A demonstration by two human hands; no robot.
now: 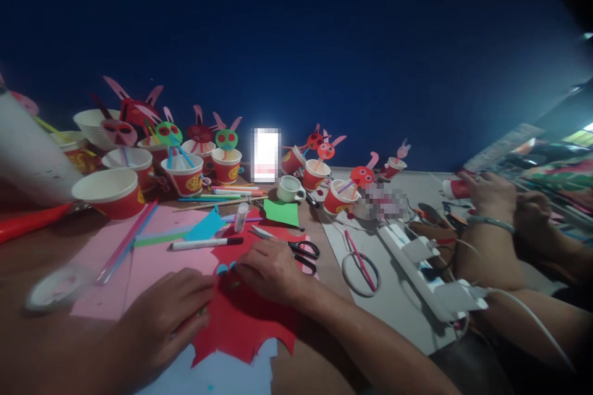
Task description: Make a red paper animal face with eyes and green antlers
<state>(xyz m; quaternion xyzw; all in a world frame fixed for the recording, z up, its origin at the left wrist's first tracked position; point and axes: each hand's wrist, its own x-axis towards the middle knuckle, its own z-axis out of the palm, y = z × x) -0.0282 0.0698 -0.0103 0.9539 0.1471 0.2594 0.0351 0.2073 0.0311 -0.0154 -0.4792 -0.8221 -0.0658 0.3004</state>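
Handling tiny blue dots on red paper

Two bare hands are busy at the red paper, which has a jagged edge and lies right in front of the person. The right hand has its fingers bent down, right by the blue dots. I cannot tell if it is pinching a dot or only pressing there. The left hand is curled at the left edge of the red paper. I cannot tell if it grips anything, because its fingers hide what is under them.

My guess is that this is the fiddly step, with the little dots being put in place. The next move seems to call for soft fingertips and a still sheet, since such small dots could slip or stick to skin.

The scissors lie just past the right hand. A marker and a glue stick are near too. Farther back, a paper cup holds a green bunny face.
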